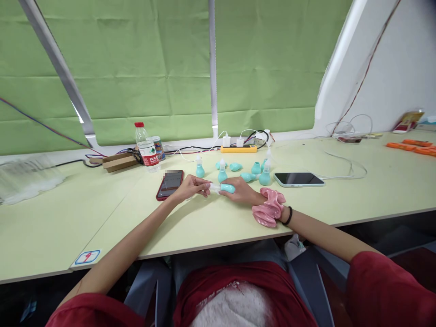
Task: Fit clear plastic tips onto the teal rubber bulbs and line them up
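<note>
Just above the table my two hands meet at one nasal aspirator. My right hand (241,190) is closed around its turquoise rubber bulb (227,188). At the other end, my left hand (193,186) pinches the clear tip (214,187), which points left and touches the bulb or sits in it. Behind the hands stand several more turquoise aspirators, among them an upright one (200,169) with a clear tip and another (222,172). A loose bulb (235,166) lies on its side, and a bulb with no tip (256,168) stands upright.
A red-cased phone (170,185) lies left of my hands, and a charging phone (299,179) lies to the right. Farther back are a water bottle (147,147), a can (158,148), a cardboard tray (121,162) and a yellow power strip (238,149) with cables. Orange items (413,146) lie far right.
</note>
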A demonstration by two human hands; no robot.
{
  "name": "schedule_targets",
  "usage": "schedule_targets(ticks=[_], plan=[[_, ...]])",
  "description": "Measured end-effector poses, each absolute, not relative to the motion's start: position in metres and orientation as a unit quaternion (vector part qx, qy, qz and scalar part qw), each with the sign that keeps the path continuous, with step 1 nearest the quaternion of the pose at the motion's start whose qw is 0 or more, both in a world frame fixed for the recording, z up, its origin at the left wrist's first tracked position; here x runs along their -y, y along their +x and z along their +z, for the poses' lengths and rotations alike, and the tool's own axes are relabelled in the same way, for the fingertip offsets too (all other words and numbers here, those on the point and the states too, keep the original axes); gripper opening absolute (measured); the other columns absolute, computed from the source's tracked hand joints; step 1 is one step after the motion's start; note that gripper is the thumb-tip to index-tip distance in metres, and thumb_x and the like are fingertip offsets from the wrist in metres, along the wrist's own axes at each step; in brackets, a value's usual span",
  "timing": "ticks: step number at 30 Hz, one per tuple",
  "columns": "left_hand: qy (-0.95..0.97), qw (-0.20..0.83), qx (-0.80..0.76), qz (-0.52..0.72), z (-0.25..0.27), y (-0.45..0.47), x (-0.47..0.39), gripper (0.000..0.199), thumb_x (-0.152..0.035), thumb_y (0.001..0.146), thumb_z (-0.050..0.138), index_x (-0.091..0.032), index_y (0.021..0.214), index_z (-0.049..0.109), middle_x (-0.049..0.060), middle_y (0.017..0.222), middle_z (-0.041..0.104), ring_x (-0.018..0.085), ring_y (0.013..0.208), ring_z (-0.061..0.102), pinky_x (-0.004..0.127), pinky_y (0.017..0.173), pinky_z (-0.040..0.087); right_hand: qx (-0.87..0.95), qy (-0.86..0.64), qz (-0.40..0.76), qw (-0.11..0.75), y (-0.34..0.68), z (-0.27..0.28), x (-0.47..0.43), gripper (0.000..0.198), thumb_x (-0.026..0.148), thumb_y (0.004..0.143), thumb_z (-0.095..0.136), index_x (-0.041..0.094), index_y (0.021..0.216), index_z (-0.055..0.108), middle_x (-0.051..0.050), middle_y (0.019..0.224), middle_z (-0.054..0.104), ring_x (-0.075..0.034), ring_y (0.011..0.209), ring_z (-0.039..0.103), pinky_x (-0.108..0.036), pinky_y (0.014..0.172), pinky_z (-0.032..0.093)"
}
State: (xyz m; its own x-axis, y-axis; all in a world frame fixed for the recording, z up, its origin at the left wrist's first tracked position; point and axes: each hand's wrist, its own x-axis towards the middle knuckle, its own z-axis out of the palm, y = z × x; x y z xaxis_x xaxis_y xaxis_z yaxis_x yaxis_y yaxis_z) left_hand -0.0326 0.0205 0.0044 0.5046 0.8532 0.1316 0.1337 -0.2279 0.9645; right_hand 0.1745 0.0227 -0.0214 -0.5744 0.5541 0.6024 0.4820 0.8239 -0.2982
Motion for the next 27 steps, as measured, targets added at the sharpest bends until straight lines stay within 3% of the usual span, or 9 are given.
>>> schedule_targets(ticks=[6, 10, 13, 20, 27], plan=[[0.680, 0.528, -0.328, 0.389, 0.006, -0.032, -0.017, 0.036, -0.031, 0.062, 0.064, -0.005, 0.087, 0.064, 0.007, 0.063, 0.063, 0.011, 0.055, 0.055, 0.031, 0.063, 0.048, 0.839, -0.324, 0.169, 0.403, 0.171, -0.016, -0.021, 0.027, 0.038, 0.069, 0.054, 0.012, 0.075, 0.061, -0.002, 0.069, 0.059, -0.012, 0.063, 0.051, -0.022, 0.059, 0.037], [0.664, 0.534, -0.327, 0.407, 0.006, -0.033, -0.018, 0.032, -0.030, 0.062, 0.065, -0.005, 0.082, 0.065, 0.007, 0.060, 0.062, 0.011, 0.055, 0.054, 0.031, 0.064, 0.047, 0.821, -0.343, 0.251, 0.382, 0.167, -0.011, -0.017, 0.034, 0.044, 0.070, 0.051, 0.011, 0.069, 0.058, 0.000, 0.053, 0.052, -0.007, 0.045, 0.043, -0.020, 0.046, 0.033], [0.658, 0.544, -0.317, 0.414, 0.006, -0.033, -0.020, 0.031, -0.030, 0.062, 0.065, -0.005, 0.080, 0.065, 0.006, 0.059, 0.061, 0.011, 0.055, 0.054, 0.030, 0.062, 0.047, 0.810, -0.343, 0.290, 0.378, 0.164, -0.010, -0.015, 0.035, 0.046, 0.070, 0.050, 0.011, 0.064, 0.055, 0.000, 0.053, 0.051, -0.006, 0.041, 0.040, -0.019, 0.041, 0.031], [0.622, 0.578, -0.301, 0.436, 0.002, -0.029, -0.023, 0.026, -0.029, 0.061, 0.066, -0.006, 0.073, 0.066, 0.004, 0.055, 0.058, 0.010, 0.057, 0.052, 0.028, 0.059, 0.044, 0.796, -0.325, 0.341, 0.379, 0.163, -0.010, -0.016, 0.035, 0.047, 0.069, 0.050, 0.012, 0.063, 0.053, 0.000, 0.057, 0.051, -0.005, 0.042, 0.040, -0.019, 0.042, 0.032], [0.637, 0.544, -0.298, 0.458, 0.008, -0.026, -0.016, 0.024, -0.028, 0.062, 0.065, -0.005, 0.068, 0.066, 0.005, 0.053, 0.057, 0.011, 0.055, 0.051, 0.028, 0.058, 0.043, 0.764, -0.300, 0.441, 0.362, 0.164, -0.014, -0.020, 0.037, 0.048, 0.069, 0.051, 0.011, 0.065, 0.055, 0.001, 0.054, 0.049, -0.005, 0.042, 0.040, -0.020, 0.043, 0.031]])
